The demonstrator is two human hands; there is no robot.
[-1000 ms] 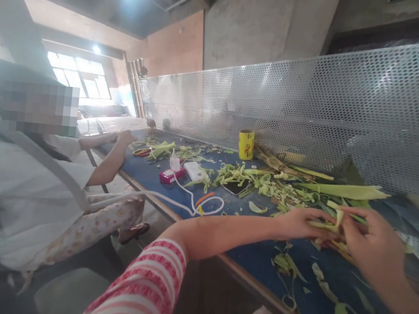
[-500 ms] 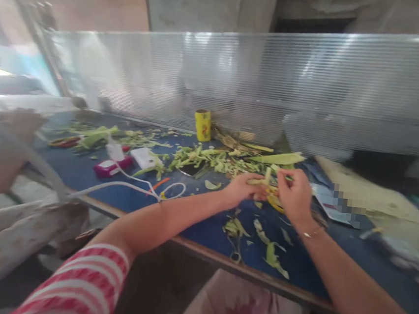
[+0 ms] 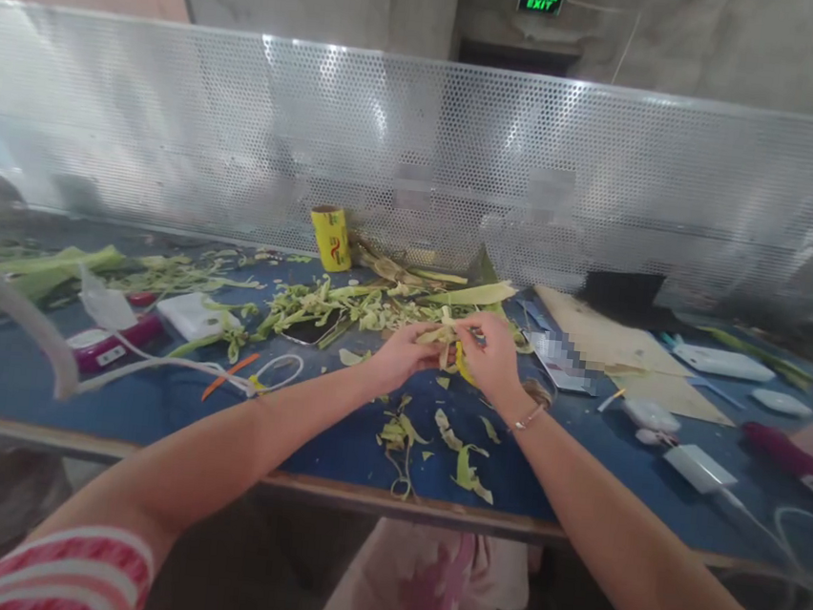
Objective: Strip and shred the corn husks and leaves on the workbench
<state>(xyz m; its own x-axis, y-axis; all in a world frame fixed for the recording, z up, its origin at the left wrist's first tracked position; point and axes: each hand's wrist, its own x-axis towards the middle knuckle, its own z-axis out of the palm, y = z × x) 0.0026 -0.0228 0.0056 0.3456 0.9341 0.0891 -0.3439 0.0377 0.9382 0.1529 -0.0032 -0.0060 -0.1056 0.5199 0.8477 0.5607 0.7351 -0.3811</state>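
Observation:
My left hand [image 3: 405,355] has its fingers closed around a pale green plant strip [image 3: 445,328] above the blue table. Beside it, my right hand [image 3: 492,354] pinches the upper part of the same strip, and its fingertips are partly hidden. A yellow object [image 3: 464,364] shows just under my right hand; its kind is unclear. Behind both hands lies a heap of green plant strips [image 3: 370,309], with a long pale leaf [image 3: 475,295] across its right side. Nearer the table edge are loose curled green scraps [image 3: 466,469] and a small pair of scissors or wire loop [image 3: 401,485].
A yellow roll [image 3: 330,238] stands before the perforated metal screen [image 3: 365,138]. At left are a purple device [image 3: 111,342], a white box [image 3: 193,316] and a white cable [image 3: 177,369]. Cardboard [image 3: 605,338], a white adapter [image 3: 699,468] and another purple device [image 3: 798,463] lie at right.
My view has swung right, bringing the table's right side in and taking the person at left out. My hands stay together on the plant strip, whose shape between the fingers has changed.

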